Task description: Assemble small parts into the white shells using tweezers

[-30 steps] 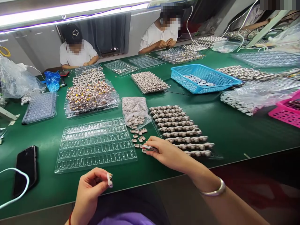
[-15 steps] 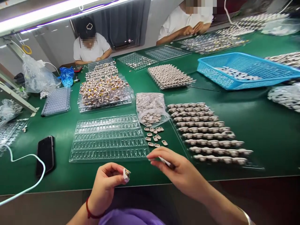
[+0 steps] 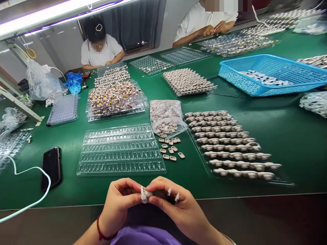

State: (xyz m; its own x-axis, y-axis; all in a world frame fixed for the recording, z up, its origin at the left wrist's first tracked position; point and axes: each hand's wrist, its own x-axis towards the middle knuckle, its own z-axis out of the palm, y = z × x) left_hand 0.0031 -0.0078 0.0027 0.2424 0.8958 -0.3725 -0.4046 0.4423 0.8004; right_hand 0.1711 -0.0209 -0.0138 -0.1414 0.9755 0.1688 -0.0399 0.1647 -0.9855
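Note:
My left hand (image 3: 119, 197) pinches a small off-white plastic piece (image 3: 143, 196) between thumb and forefinger, just in front of the table edge. Against its right side, my right hand (image 3: 178, 204) has thumb and forefinger closed at a pale rounded part of it. Two pale pointed tips (image 3: 173, 196) show among the right hand's curled fingers; what they belong to I cannot make out. Beyond the hands lie several loose beige oval shells (image 3: 171, 149) and an open clear bag (image 3: 165, 110) of the same shells.
A clear slotted tray (image 3: 121, 168) lies ahead left, a tray of beige parts in rows (image 3: 233, 154) ahead right. A phone (image 3: 51, 166) and white cable (image 3: 35, 204) are at left. Farther back stand stacked filled trays (image 3: 114, 98) and a blue basket (image 3: 270, 90); two people work there.
My right hand has come left and down from near the loose shells to meet my left hand at the off-white piece. The left hand has shifted slightly right.

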